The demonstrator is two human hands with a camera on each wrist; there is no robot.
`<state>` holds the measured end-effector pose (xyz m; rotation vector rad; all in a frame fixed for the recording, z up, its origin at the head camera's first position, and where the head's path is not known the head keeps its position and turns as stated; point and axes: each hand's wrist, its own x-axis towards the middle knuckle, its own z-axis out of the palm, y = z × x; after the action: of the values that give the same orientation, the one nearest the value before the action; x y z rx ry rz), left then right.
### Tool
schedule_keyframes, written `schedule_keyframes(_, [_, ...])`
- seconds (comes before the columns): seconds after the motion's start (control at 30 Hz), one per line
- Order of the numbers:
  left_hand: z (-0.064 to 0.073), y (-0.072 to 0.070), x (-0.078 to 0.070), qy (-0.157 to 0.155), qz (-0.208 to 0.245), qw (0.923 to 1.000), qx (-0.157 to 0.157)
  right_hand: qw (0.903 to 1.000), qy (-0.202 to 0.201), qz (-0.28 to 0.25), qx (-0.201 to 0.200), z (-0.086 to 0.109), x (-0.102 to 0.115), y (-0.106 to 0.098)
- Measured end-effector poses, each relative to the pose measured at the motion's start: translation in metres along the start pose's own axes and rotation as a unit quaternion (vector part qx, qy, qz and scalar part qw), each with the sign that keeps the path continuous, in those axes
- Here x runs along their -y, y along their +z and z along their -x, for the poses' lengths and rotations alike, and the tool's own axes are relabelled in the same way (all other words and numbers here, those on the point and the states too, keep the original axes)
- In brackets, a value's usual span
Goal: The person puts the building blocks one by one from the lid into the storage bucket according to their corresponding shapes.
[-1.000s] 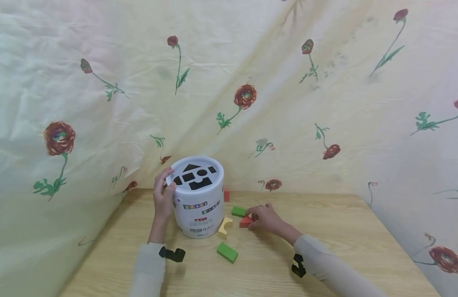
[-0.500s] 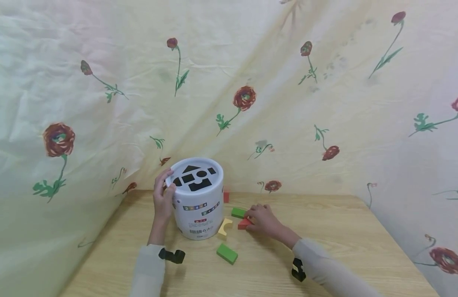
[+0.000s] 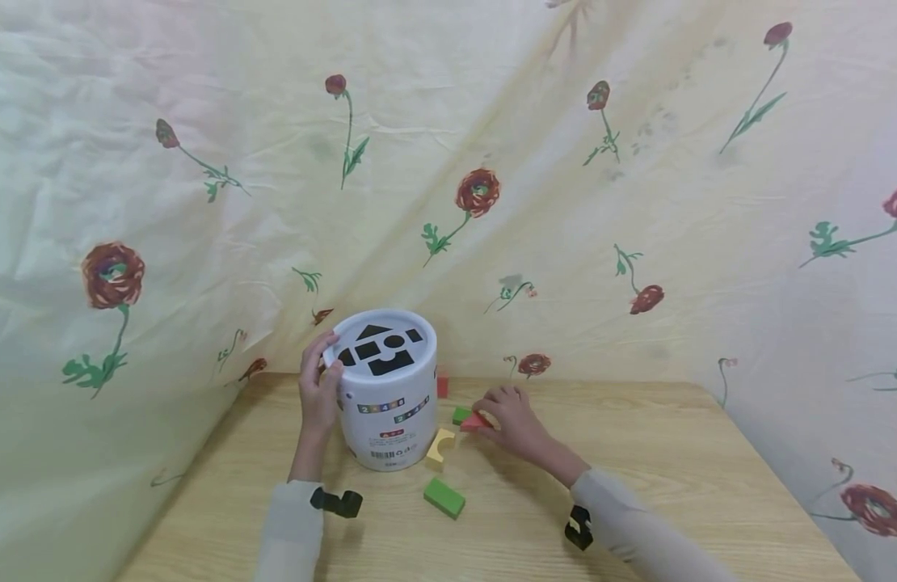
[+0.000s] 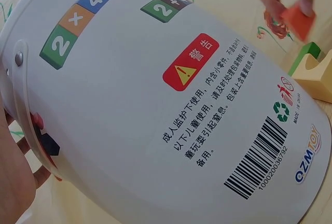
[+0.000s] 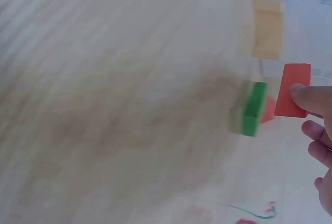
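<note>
A white shape-sorter bucket [image 3: 386, 408] stands upright at the table's left, its lid cut with several dark shaped holes. My left hand [image 3: 317, 396] grips the bucket's upper left edge, fingertips at the lid's rim. Right of the bucket, my right hand [image 3: 517, 424] pinches a red triangular block [image 3: 475, 422] between thumb and fingers. In the right wrist view, the thumb presses the flat face of this red block [image 5: 296, 76]. A green block [image 3: 460, 415] lies just behind it, partly covered. The left wrist view shows the bucket's printed side and handle strap [image 4: 23, 94].
A yellow arch block [image 3: 438, 451] sits against the bucket's right side. Nearer the front lies another green block [image 3: 444, 498]. Part of a red block [image 3: 442, 387] shows behind the bucket. Flowered cloth [image 3: 565, 242] hangs around the wooden table [image 3: 623, 453].
My right hand has lifted the red triangular block slightly and shifted it back and left, so it now overlaps the rear green block. My left hand has stayed on the bucket.
</note>
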<state>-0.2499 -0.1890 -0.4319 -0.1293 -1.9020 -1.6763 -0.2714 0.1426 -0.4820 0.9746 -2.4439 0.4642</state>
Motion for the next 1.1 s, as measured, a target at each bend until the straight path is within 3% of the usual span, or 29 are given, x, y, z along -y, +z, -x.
schedule_keyframes(0.2, [0.001,0.0,-0.002,0.005,0.009,0.9999,0.005,0.9941,-0.05,0.005,-0.096,-0.023,0.002,-0.019])
schedule_keyframes(0.37, [0.0,0.0,-0.002,0.004,0.007,1.0,0.003,0.989,-0.066,0.004,-0.132,-0.045,0.012,-0.042])
schedule_keyframes(0.77, [-0.001,0.0,0.004,0.006,0.005,1.0,-0.001,0.9857,-0.087,-0.001,-0.144,-0.084,0.048,-0.086])
schedule_keyframes(1.1, [0.0,-0.001,0.002,0.002,0.001,1.0,0.001,0.9875,-0.09,0.019,-0.128,-0.095,0.057,-0.099])
